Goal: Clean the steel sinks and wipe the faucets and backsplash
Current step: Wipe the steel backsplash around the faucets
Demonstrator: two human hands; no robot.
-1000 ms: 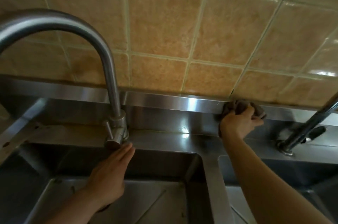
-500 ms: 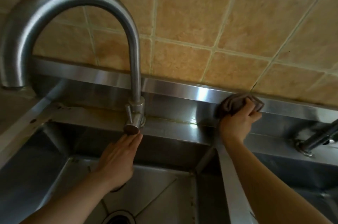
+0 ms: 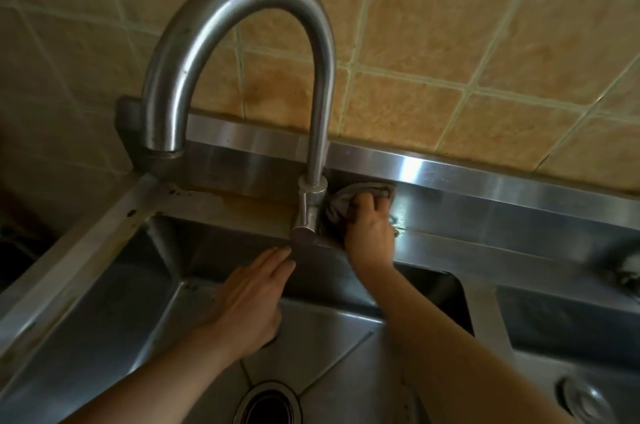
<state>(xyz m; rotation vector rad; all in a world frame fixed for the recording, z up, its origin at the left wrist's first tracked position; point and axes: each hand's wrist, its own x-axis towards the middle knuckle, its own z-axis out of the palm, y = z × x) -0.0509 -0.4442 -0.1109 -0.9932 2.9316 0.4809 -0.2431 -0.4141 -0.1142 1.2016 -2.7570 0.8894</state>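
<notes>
Head view: left sink [image 3: 104, 312] basin holds drain [image 3: 266, 404].

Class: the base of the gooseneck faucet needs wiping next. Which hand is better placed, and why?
Right. The right hand already grips the cloth beside the faucet base; the left hand is flat and holds nothing.

No readable text, label, brand, number or sign anywhere in view — none on faucet [image 3: 311, 77], steel backsplash [image 3: 450, 177], wall tiles [image 3: 450, 25] or sink [image 3: 329, 337]. Cloth [image 3: 349, 200] gripped by right hand [image 3: 369, 233] was plain, unmarked.
</notes>
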